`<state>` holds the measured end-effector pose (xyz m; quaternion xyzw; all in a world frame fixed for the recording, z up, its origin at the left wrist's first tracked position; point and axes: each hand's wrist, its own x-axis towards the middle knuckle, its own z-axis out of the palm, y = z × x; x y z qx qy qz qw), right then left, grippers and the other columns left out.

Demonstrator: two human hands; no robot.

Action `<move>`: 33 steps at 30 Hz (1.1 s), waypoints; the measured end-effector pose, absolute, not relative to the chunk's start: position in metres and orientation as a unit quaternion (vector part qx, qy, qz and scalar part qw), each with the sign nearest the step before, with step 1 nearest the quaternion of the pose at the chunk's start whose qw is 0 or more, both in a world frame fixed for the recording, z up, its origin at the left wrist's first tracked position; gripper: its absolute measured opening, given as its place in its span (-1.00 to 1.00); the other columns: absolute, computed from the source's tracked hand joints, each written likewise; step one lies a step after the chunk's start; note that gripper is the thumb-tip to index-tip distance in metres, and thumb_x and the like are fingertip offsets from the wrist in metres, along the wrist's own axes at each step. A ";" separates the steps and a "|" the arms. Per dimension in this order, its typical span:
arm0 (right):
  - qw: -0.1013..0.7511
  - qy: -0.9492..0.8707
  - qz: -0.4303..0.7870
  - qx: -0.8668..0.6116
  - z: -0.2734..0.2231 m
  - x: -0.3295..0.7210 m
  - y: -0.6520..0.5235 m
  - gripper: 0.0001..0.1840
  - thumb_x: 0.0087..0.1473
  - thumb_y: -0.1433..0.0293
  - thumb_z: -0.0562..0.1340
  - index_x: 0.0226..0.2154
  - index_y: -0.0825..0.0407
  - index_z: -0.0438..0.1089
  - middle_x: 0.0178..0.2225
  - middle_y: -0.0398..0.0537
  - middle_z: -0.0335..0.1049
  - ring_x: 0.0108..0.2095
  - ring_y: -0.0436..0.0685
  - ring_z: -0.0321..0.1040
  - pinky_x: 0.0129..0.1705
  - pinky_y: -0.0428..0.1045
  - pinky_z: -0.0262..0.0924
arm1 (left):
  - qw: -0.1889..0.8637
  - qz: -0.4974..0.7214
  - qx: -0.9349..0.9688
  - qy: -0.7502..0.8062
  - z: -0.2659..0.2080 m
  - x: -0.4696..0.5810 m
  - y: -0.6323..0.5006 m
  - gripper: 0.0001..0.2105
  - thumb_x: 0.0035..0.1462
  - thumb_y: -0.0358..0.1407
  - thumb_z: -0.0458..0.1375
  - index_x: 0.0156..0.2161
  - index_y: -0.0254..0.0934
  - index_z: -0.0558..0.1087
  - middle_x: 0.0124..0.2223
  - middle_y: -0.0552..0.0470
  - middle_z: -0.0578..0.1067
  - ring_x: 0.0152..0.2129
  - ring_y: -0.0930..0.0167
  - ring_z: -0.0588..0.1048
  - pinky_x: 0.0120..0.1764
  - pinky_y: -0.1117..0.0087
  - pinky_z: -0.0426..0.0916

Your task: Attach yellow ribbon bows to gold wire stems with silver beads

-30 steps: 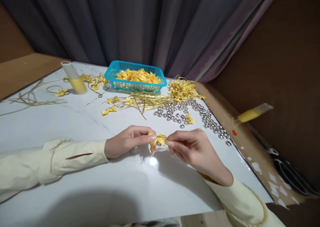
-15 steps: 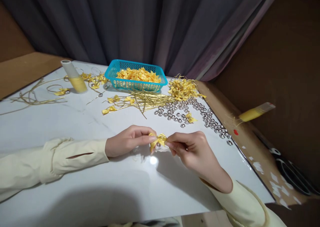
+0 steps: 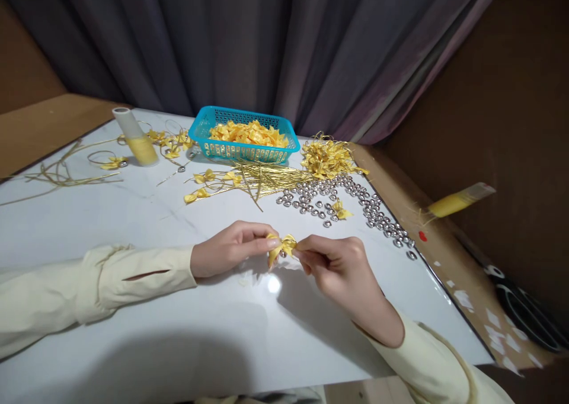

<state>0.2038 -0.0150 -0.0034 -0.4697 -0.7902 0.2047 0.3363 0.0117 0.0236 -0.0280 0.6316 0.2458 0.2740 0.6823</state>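
Over the front part of the white table [image 3: 200, 345], a small yellow ribbon bow [image 3: 283, 248] is held between my two hands. My left hand [image 3: 235, 249] pinches the bow's left side between thumb and fingers. At the bow's right side, my right hand [image 3: 340, 265] has its thumb and forefinger closed, apparently on the bow's edge or a thin gold cord there; the fingers hide which. A small silver piece shows just under the bow's middle.
A blue basket [image 3: 244, 152] of yellow ribbon pieces stands at the back. Near it lie gold cords [image 3: 271, 178], a heap of yellow bows [image 3: 329, 158] and many silver beads [image 3: 311, 196]. A thread spool [image 3: 141, 140] stands left; scissors [image 3: 528, 312] lie right.
The view has shifted slightly. Both hands keep their pinch on the bow, whose loops look a little more spread.
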 end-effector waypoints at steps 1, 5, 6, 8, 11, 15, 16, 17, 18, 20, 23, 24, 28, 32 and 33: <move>0.339 -0.788 0.206 -0.471 -0.004 0.203 -0.015 -0.72 -0.21 0.64 0.00 -0.62 0.15 0.39 -0.76 -0.22 0.19 -0.73 -0.14 0.02 -0.64 -0.20 -0.08 | 0.683 0.274 0.629 0.249 -0.028 0.012 0.024 -0.77 0.21 -0.28 0.02 -0.41 -0.36 0.39 -0.42 0.01 0.41 -0.46 0.45 0.36 -0.34 0.44 0.27; 0.356 -0.779 0.210 -0.472 -0.005 0.201 -0.015 -0.73 -0.21 0.64 0.00 -0.62 0.15 0.38 -0.76 -0.23 0.19 -0.72 -0.14 0.01 -0.63 -0.20 -0.07 | 0.683 0.277 0.625 0.255 -0.029 0.013 0.024 -0.77 0.21 -0.28 0.02 -0.41 -0.36 0.38 -0.43 0.01 0.41 -0.47 0.45 0.36 -0.34 0.42 0.27; 0.359 -0.777 0.210 -0.472 -0.005 0.201 -0.016 -0.73 -0.21 0.65 0.01 -0.62 0.15 0.38 -0.76 -0.23 0.18 -0.72 -0.14 0.00 -0.63 -0.20 -0.07 | 0.683 0.278 0.625 0.256 -0.029 0.014 0.025 -0.77 0.21 -0.28 0.02 -0.41 -0.36 0.38 -0.43 0.01 0.41 -0.47 0.45 0.36 -0.34 0.42 0.27; 0.363 -0.774 0.213 -0.473 -0.005 0.199 -0.017 -0.73 -0.23 0.66 0.01 -0.63 0.14 0.37 -0.76 -0.24 0.17 -0.72 -0.14 -0.01 -0.63 -0.20 -0.08 | 0.684 0.272 0.629 0.251 -0.028 0.015 0.024 -0.76 0.21 -0.27 0.02 -0.42 -0.36 0.39 -0.43 0.01 0.40 -0.46 0.44 0.36 -0.33 0.41 0.26; 0.357 -0.770 0.226 -0.478 -0.004 0.197 -0.018 -0.75 -0.22 0.66 0.03 -0.63 0.13 0.37 -0.76 -0.25 0.17 -0.72 -0.13 0.00 -0.63 -0.19 -0.09 | 0.682 0.258 0.640 0.242 -0.026 0.015 0.023 -0.72 0.20 -0.24 0.02 -0.47 -0.35 0.38 -0.43 0.00 0.40 -0.42 0.42 0.36 -0.30 0.39 0.26; 0.329 -0.743 0.301 -0.500 0.001 0.197 -0.014 -0.79 -0.03 0.56 0.11 -0.58 0.12 0.40 -0.70 -0.18 0.32 -0.71 -0.11 0.09 -0.63 -0.18 -0.02 | 0.671 0.278 0.635 0.263 -0.026 0.016 0.023 -0.72 0.19 -0.19 0.03 -0.45 -0.35 0.37 -0.41 -0.02 0.40 -0.38 0.38 0.37 -0.31 0.36 0.27; 0.320 -0.735 0.328 -0.499 0.002 0.199 -0.012 -0.79 0.01 0.53 0.11 -0.56 0.11 0.40 -0.66 -0.15 0.36 -0.70 -0.10 0.13 -0.62 -0.18 0.01 | 0.663 0.287 0.636 0.269 -0.027 0.016 0.024 -0.72 0.19 -0.19 0.03 -0.44 -0.35 0.37 -0.40 -0.02 0.40 -0.37 0.37 0.37 -0.30 0.36 0.27; 0.311 -0.729 0.354 -0.496 0.003 0.200 -0.010 -0.80 0.04 0.50 0.11 -0.53 0.11 0.39 -0.63 -0.13 0.39 -0.70 -0.09 0.18 -0.61 -0.17 0.05 | 0.653 0.297 0.641 0.274 -0.027 0.015 0.024 -0.73 0.19 -0.19 0.04 -0.43 -0.35 0.37 -0.39 -0.02 0.40 -0.36 0.37 0.37 -0.29 0.36 0.27; 0.302 -0.726 0.374 -0.491 0.004 0.202 -0.008 -0.81 0.06 0.47 0.11 -0.50 0.11 0.39 -0.60 -0.11 0.42 -0.68 -0.07 0.23 -0.60 -0.16 0.10 | 0.639 0.306 0.649 0.278 -0.028 0.015 0.025 -0.73 0.20 -0.20 0.03 -0.43 -0.35 0.38 -0.37 -0.02 0.40 -0.35 0.38 0.37 -0.27 0.37 0.27; 0.283 -0.729 0.393 -0.484 0.005 0.206 -0.006 -0.83 0.08 0.45 0.11 -0.47 0.10 0.38 -0.57 -0.08 0.44 -0.64 -0.03 0.32 -0.55 -0.14 0.19 | 0.612 0.320 0.667 0.281 -0.029 0.014 0.025 -0.73 0.20 -0.21 0.03 -0.43 -0.34 0.38 -0.35 -0.01 0.38 -0.34 0.39 0.36 -0.23 0.38 0.26; 0.273 -0.746 0.383 -0.472 0.005 0.209 -0.007 -0.82 0.08 0.49 0.10 -0.48 0.10 0.38 -0.59 -0.09 0.43 -0.60 -0.01 0.34 -0.51 -0.13 0.22 | 0.583 0.326 0.688 0.283 -0.030 0.013 0.025 -0.72 0.22 -0.22 0.01 -0.45 -0.34 0.37 -0.34 0.00 0.34 -0.34 0.40 0.35 -0.21 0.39 0.25; 0.276 -0.750 0.378 -0.467 0.004 0.208 -0.007 -0.81 0.07 0.50 0.10 -0.49 0.10 0.38 -0.61 -0.10 0.42 -0.62 -0.02 0.33 -0.51 -0.13 0.21 | 0.576 0.326 0.694 0.284 -0.030 0.013 0.025 -0.72 0.22 -0.22 0.01 -0.44 -0.34 0.38 -0.34 0.01 0.34 -0.33 0.40 0.34 -0.21 0.39 0.25; 0.300 -0.758 0.354 -0.458 0.000 0.204 -0.009 -0.79 0.07 0.53 0.10 -0.50 0.11 0.39 -0.66 -0.15 0.37 -0.66 -0.07 0.25 -0.53 -0.16 0.15 | 0.554 0.327 0.709 0.288 -0.031 0.013 0.026 -0.73 0.22 -0.23 0.00 -0.44 -0.34 0.37 -0.34 0.01 0.33 -0.32 0.40 0.35 -0.18 0.38 0.24; 0.310 -0.774 0.315 -0.454 -0.005 0.201 -0.009 -0.79 0.08 0.54 0.09 -0.47 0.12 0.41 -0.65 -0.17 0.36 -0.65 -0.08 0.25 -0.52 -0.17 0.13 | 0.541 0.317 0.725 0.287 -0.032 0.012 0.027 -0.74 0.22 -0.22 -0.01 -0.43 -0.33 0.37 -0.33 0.00 0.33 -0.32 0.39 0.34 -0.18 0.36 0.25; 0.309 -0.778 0.307 -0.453 -0.005 0.201 -0.008 -0.79 0.08 0.54 0.08 -0.47 0.12 0.41 -0.65 -0.18 0.36 -0.65 -0.09 0.25 -0.51 -0.17 0.13 | 0.535 0.317 0.729 0.286 -0.032 0.013 0.027 -0.73 0.22 -0.22 -0.01 -0.43 -0.32 0.37 -0.34 0.00 0.33 -0.31 0.38 0.34 -0.18 0.35 0.25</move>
